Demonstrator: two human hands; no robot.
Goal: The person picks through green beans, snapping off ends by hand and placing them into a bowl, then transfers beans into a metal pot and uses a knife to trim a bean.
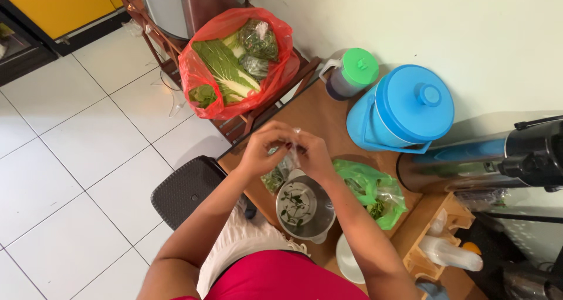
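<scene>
Small clear plastic bag of greens (285,162) at frame centre, pinched between both hands, hanging straight down over the steel pot (304,208) on the counter (319,115). Left hand (262,150) and right hand (314,153) both grasp its top, fingers curled inward, equally near. Green bag (375,191) lies right.

White tiled floor (70,159), pale wall (446,30), brown wooden table (316,115).

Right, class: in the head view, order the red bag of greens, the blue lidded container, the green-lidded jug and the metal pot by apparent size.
1. Red bag of greens
2. Blue lidded container
3. Metal pot
4. Green-lidded jug
The pot sits nearer the camera, so its lead over the jug is unsure.
</scene>
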